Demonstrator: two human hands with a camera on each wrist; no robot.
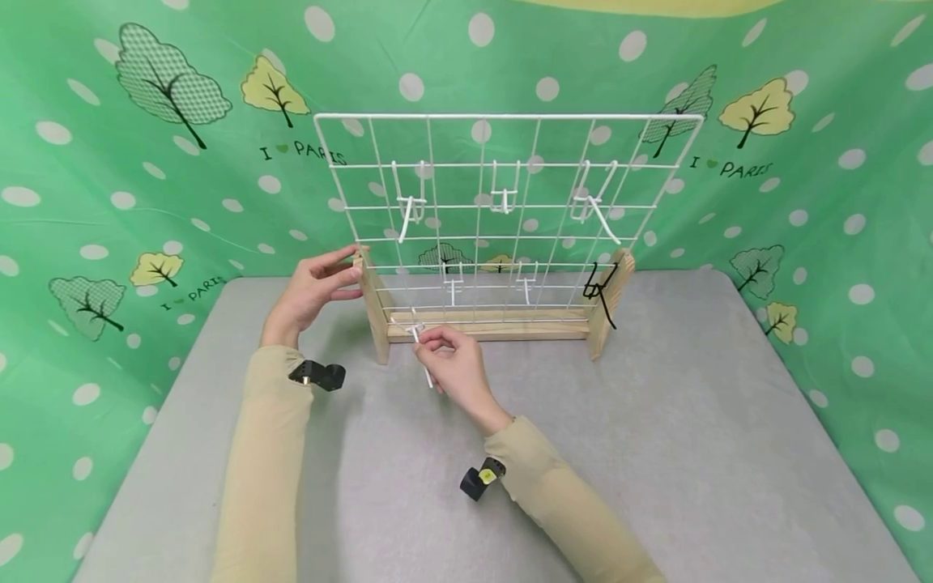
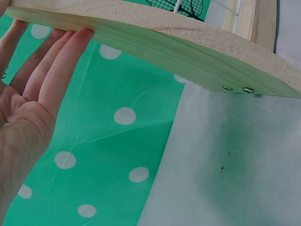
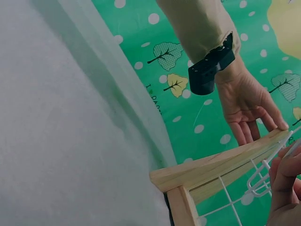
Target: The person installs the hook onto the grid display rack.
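Observation:
A white wire grid panel [image 1: 510,118] stands in a wooden stand with two side pieces. My left hand [image 1: 309,291] is at the upper end of the left wooden side piece [image 1: 375,312]; in the left wrist view its fairly straight fingers [image 2: 63,61] touch the outer face. My right hand [image 1: 455,364] pinches a white wire hook [image 1: 428,379] between thumb and fingers, in front of the grid's lower left part. The right wrist view shows part of this white hook [image 3: 256,186] beside the fingers, close to the grid.
Several white hooks hang on the grid, among them an upper left hook [image 1: 405,220] and an upper right hook [image 1: 603,220]. A black hook [image 1: 599,290] hangs at the lower right. The stand rests on a grey tabletop [image 1: 700,453] before a green dotted cloth [image 1: 481,73].

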